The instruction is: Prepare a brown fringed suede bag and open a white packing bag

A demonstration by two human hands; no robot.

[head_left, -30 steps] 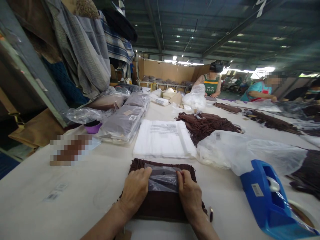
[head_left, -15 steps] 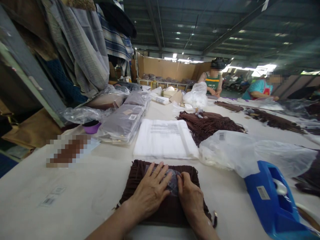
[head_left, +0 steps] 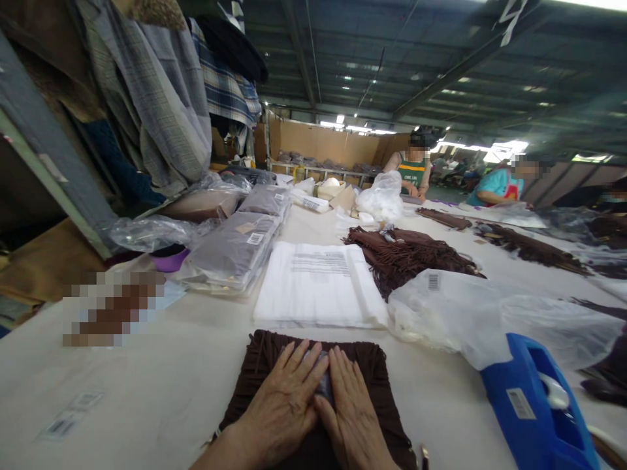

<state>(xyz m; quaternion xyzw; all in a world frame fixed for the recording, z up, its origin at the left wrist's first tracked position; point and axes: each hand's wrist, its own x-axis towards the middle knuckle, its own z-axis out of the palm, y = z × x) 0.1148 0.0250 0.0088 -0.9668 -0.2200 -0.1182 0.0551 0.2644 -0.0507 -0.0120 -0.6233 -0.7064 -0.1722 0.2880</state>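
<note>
A dark brown fringed item (head_left: 375, 391), which looks like a bag, lies flat on the table close to me. Both palms press down on its upper face. My left hand (head_left: 289, 391) lies flat with fingers stretched out, and my right hand (head_left: 353, 408) rests beside it, fingers straight and close together. Between and partly under them shows a small clear plastic piece (head_left: 323, 385), mostly covered. A metal-tipped strap end (head_left: 424, 457) sticks out at the lower right. Just beyond the item is a stack of white printed plastic bags (head_left: 318, 287).
Bagged grey items (head_left: 235, 248) are piled at left near a purple bowl (head_left: 169, 260). On the right stand a blue tape dispenser (head_left: 533, 398) and a translucent plastic bag (head_left: 450, 313). More brown fringed pieces (head_left: 411, 254) lie farther back. Two people work across the table.
My right hand has gone from curled fingers at the clear plastic's right edge to lying flat beside the left hand. The view has shifted slightly, and the left hand stays flat.
</note>
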